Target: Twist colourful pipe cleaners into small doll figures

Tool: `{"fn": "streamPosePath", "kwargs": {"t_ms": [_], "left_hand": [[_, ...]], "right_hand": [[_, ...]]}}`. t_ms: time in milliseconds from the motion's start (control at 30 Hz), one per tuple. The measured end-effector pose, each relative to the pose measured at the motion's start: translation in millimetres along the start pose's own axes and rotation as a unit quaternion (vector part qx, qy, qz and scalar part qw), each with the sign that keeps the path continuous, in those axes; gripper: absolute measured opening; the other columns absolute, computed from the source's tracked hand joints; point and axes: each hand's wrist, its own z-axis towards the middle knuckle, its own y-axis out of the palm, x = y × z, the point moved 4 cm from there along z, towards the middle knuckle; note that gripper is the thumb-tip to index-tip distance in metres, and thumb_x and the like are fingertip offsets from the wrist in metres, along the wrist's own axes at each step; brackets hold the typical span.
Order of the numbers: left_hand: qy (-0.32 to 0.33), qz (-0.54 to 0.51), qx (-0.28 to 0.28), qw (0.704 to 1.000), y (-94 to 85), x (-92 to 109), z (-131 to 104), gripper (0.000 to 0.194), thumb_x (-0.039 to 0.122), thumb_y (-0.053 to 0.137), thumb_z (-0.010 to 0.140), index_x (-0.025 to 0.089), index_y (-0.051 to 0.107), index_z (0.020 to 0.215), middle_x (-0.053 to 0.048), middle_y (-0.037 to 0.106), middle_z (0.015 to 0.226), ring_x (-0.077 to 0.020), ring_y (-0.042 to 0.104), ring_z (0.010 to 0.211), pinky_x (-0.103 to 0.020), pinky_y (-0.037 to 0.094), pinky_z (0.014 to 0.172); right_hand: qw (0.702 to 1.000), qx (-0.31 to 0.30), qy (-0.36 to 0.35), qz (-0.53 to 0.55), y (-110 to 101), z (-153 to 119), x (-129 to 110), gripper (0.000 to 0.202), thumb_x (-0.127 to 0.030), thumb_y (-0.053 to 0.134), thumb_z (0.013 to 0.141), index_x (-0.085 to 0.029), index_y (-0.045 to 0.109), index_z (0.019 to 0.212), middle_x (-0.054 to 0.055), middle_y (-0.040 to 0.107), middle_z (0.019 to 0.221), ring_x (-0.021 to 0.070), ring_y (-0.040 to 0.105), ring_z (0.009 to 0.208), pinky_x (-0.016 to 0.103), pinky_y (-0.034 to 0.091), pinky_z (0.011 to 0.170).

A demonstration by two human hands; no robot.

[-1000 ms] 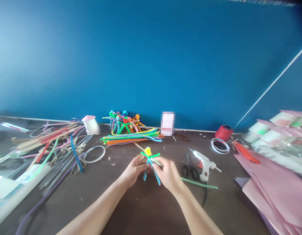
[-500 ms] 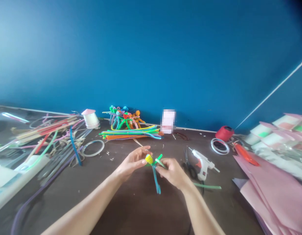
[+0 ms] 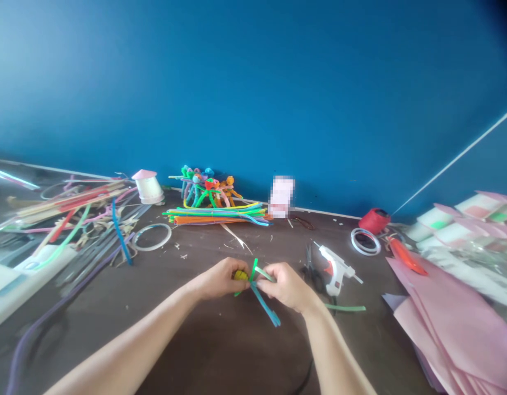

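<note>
A small pipe cleaner figure (image 3: 265, 305) hangs between my hands, with a yellow coiled head, green arms and blue legs. My left hand (image 3: 225, 278) closes round its yellow head, fingers and thumb pinched together, so part of the head is hidden. A pale green strip (image 3: 265, 274), perhaps a pipe cleaner, is pinched in my right hand (image 3: 286, 285); its tip points at the figure's green arm. The right fingertips are close to the top of the blue legs; I cannot tell whether they touch.
Finished pipe cleaner figures (image 3: 208, 186) stand against the wall behind a pipe cleaner bundle (image 3: 216, 215). Rightward lie scissors (image 3: 314, 274), a glue gun (image 3: 339, 270), a tape ring (image 3: 365, 243) and pink sheets (image 3: 454, 312). Loose strips and sticks (image 3: 89, 219) crowd the left, near a paper lighthouse-like cup (image 3: 148, 188).
My left hand has gone from loosely spread fingers to a pinch over the yellow head. The figure has turned, its legs now slanting rightward. The view has shifted slightly.
</note>
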Motion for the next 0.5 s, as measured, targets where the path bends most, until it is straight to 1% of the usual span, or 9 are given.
{"fn": "streamPosePath", "kwargs": {"t_ms": [133, 200, 267, 300, 367, 433, 467, 500], "left_hand": [[-0.011, -0.010, -0.023, 1.000, 1.7, 1, -1, 0.013, 0.024, 0.055, 0.066, 0.012, 0.058, 0.070, 0.007, 0.040, 0.051, -0.0059, 0.032, 0.047, -0.017, 0.025, 0.043], [-0.007, -0.021, -0.041, 0.999, 2.5, 1, -2, 0.012, 0.023, 0.056, 0.065, 0.012, 0.058, 0.069, 0.007, 0.040, 0.050, -0.0055, 0.032, 0.046, -0.018, 0.025, 0.044], [-0.004, -0.054, -0.054, 0.997, 2.4, 0, -3, 0.012, 0.023, 0.057, 0.065, 0.012, 0.059, 0.069, 0.007, 0.042, 0.049, -0.0057, 0.034, 0.046, -0.018, 0.026, 0.044], [-0.003, -0.080, -0.055, 0.995, 1.7, 0, -3, 0.012, 0.023, 0.058, 0.065, 0.012, 0.059, 0.069, 0.006, 0.044, 0.050, -0.0060, 0.036, 0.046, -0.018, 0.027, 0.044], [0.000, -0.141, -0.049, 0.989, 0.2, -2, -3, 0.014, 0.025, 0.060, 0.065, 0.011, 0.059, 0.068, 0.004, 0.049, 0.053, -0.0070, 0.040, 0.049, -0.019, 0.030, 0.047], [0.005, -0.202, -0.037, 0.979, -0.6, -5, -2, 0.016, 0.025, 0.062, 0.064, 0.010, 0.059, 0.067, 0.002, 0.053, 0.056, -0.0076, 0.043, 0.052, -0.019, 0.033, 0.049], [0.007, -0.232, -0.031, 0.972, -0.5, -6, -1, 0.016, 0.026, 0.064, 0.063, 0.010, 0.059, 0.067, 0.001, 0.054, 0.057, -0.0077, 0.045, 0.052, -0.019, 0.034, 0.051], [0.008, -0.263, -0.022, 0.964, -0.3, -8, 0, 0.017, 0.026, 0.065, 0.063, 0.011, 0.058, 0.067, 0.001, 0.055, 0.059, -0.0077, 0.045, 0.053, -0.019, 0.035, 0.051]], "right_hand": [[0.999, -0.030, -0.001, 0.025, 2, -1, 1, 0.014, -0.025, 0.053, 0.070, -0.014, 0.056, 0.061, -0.005, 0.045, 0.049, 0.0062, 0.036, 0.046, 0.018, 0.027, 0.045], [0.998, -0.051, -0.006, 0.045, 3, -1, 1, 0.017, -0.026, 0.055, 0.070, -0.014, 0.055, 0.057, -0.005, 0.044, 0.048, 0.0059, 0.035, 0.045, 0.018, 0.027, 0.045], [0.995, -0.066, -0.011, 0.075, 3, -1, 1, 0.024, -0.031, 0.056, 0.072, -0.014, 0.054, 0.056, -0.005, 0.045, 0.047, 0.0058, 0.035, 0.044, 0.019, 0.027, 0.046], [0.993, -0.062, -0.011, 0.099, 1, -1, 0, 0.027, -0.036, 0.054, 0.074, -0.013, 0.056, 0.058, -0.004, 0.046, 0.048, 0.0059, 0.035, 0.044, 0.019, 0.027, 0.046], [0.987, -0.019, -0.004, 0.157, -4, 0, 2, 0.034, -0.044, 0.045, 0.078, -0.014, 0.060, 0.071, -0.003, 0.049, 0.051, 0.0063, 0.037, 0.044, 0.019, 0.027, 0.045], [0.978, 0.054, 0.004, 0.200, -12, 2, 5, 0.036, -0.046, 0.040, 0.081, -0.016, 0.059, 0.082, -0.003, 0.049, 0.055, 0.0068, 0.038, 0.045, 0.018, 0.027, 0.044], [0.975, 0.084, 0.006, 0.207, -15, 3, 7, 0.033, -0.046, 0.041, 0.081, -0.016, 0.057, 0.082, -0.003, 0.048, 0.056, 0.0068, 0.038, 0.046, 0.018, 0.027, 0.043], [0.974, 0.100, 0.005, 0.203, -16, 5, 8, 0.029, -0.044, 0.045, 0.079, -0.017, 0.056, 0.079, -0.004, 0.046, 0.055, 0.0066, 0.037, 0.046, 0.018, 0.026, 0.043]]}}
